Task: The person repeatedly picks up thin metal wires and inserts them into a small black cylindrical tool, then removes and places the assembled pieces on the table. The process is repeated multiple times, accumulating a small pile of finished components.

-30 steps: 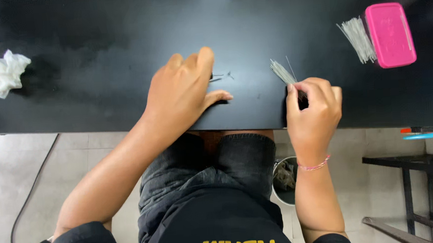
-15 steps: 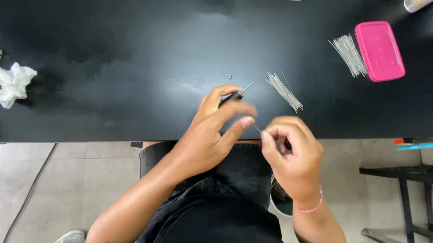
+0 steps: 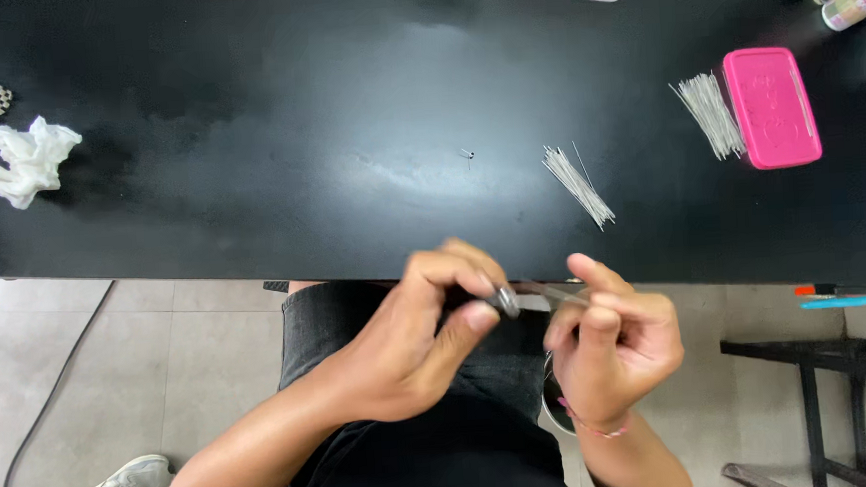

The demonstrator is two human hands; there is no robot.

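Head view: left hand point(image 3: 414, 345) fingers point(image 3: 478, 319) are curled tight, pinching a small dark tool point(image 3: 505, 300) just below the table point(image 3: 276, 133) edge. Right hand point(image 3: 615, 348) fingers are bent together, pinching a thin pin point(image 3: 556, 291) whose tip meets the tool. On the table lie a pin bundle point(image 3: 578, 184), a second bundle point(image 3: 708, 114), a pink box point(image 3: 770, 107) and a tissue point(image 3: 22, 163).

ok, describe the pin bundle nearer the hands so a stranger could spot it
On the black table, look right of centre, just above the right hand. The loose bundle of thin silvery pins lies slanted there. Unlike the other pin pile, it sits alone, not against the pink box.
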